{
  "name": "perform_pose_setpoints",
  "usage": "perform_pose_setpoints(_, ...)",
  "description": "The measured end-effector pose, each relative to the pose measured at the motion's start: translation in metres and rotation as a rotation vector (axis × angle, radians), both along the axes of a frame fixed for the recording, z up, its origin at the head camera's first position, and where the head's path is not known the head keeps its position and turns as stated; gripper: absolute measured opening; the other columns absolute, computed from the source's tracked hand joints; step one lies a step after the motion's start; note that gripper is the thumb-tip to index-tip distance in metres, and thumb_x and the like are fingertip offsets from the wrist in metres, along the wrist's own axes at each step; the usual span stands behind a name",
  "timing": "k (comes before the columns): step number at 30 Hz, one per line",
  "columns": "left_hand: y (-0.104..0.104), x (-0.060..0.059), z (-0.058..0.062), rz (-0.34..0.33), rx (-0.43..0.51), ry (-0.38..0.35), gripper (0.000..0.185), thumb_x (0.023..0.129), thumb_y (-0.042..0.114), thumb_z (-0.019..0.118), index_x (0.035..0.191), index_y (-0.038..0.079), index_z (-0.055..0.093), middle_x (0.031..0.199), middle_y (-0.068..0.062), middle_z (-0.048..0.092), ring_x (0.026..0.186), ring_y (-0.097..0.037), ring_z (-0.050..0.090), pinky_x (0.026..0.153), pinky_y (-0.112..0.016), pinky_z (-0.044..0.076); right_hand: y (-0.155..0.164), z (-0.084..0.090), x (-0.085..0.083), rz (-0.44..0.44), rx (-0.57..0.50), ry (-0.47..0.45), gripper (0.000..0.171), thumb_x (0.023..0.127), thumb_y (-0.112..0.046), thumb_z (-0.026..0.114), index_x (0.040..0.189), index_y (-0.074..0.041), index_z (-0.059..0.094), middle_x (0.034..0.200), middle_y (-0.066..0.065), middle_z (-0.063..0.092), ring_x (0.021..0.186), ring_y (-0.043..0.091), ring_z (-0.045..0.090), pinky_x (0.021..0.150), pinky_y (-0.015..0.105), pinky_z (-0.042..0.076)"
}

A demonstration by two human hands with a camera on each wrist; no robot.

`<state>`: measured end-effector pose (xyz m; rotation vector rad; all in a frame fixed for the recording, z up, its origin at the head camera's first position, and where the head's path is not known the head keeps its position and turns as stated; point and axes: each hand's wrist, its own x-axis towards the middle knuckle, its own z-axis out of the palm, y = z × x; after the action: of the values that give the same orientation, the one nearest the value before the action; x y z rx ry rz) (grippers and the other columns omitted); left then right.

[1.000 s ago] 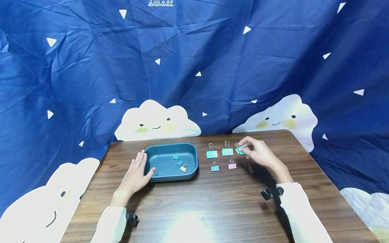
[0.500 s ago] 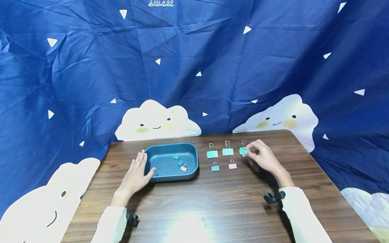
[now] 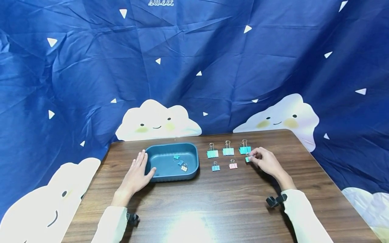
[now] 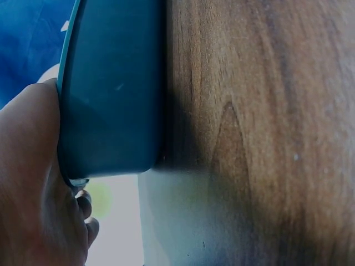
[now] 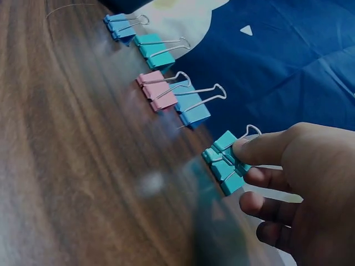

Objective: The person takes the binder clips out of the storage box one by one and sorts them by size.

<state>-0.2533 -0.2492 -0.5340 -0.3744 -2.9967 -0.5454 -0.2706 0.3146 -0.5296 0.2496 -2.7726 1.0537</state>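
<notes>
My right hand (image 3: 268, 162) pinches a small teal binder clip (image 3: 247, 159) by thumb and fingertips, just in front of a large teal binder clip (image 3: 244, 150). In the right wrist view the two teal clips overlap near my thumb. To the left stand two large teal clips, the nearer one (image 3: 228, 152) and the farther one (image 3: 212, 154). In front of these are a small pink clip (image 3: 233, 166) and a small blue clip (image 3: 215, 168). My left hand (image 3: 135, 174) rests on the left end of a dark teal box (image 4: 113, 94), fingers straight along its rim and thumb at its front corner.
Several small clips, including a cream one (image 3: 184, 167), lie inside the box. All stands on a brown wooden table (image 3: 231, 206). A blue curtain (image 3: 218, 67) with white clouds hangs behind the table's back edge.
My right hand has moved right and toward me with the small teal clip, from over the rightmost large clip to in front of it. That large clip is now uncovered. The left hand stays put.
</notes>
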Motion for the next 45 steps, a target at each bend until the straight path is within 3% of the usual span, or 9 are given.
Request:
perform_pose_setpoints(12, 0.002, 0.001, 0.003, -0.002, 0.011, 0.009, 0.087, 0.108, 0.047, 0.054, 0.166, -0.009, 0.021, 0.178, -0.025, 0.013, 0.166, -0.043, 0.012, 0.135, -0.061, 0.016, 0.003, -0.012, -0.001, -0.019, 0.075, -0.042, 0.009, 0.098, -0.02, 0.077, 0.101, -0.011, 0.076, 0.097, 0.006, 0.071, 0.095, 0.025, 0.064, 0.089, 0.043, 0.05)
perform_pose_setpoints(22, 0.003, 0.004, 0.005, -0.001, 0.014, 0.024, 0.086, 0.109, 0.046, 0.055, 0.165, -0.009, 0.022, 0.177, -0.024, 0.015, 0.166, -0.043, 0.014, 0.135, -0.06, 0.018, 0.005, -0.018, -0.003, -0.012, 0.093, -0.062, 0.011, 0.1, -0.021, 0.076, 0.104, -0.011, 0.076, 0.102, 0.008, 0.073, 0.101, 0.029, 0.067, 0.095, 0.051, 0.052)
perform_pose_setpoints(45, 0.001, 0.001, 0.003, -0.001, 0.0, 0.015, 0.087, 0.109, 0.048, 0.053, 0.166, -0.009, 0.021, 0.177, -0.026, 0.014, 0.165, -0.045, 0.015, 0.135, -0.061, 0.018, 0.005, -0.013, 0.002, -0.024, 0.07, -0.037, 0.017, 0.099, -0.021, 0.076, 0.11, -0.008, 0.075, 0.104, 0.009, 0.073, 0.097, 0.024, 0.066, 0.091, 0.045, 0.052)
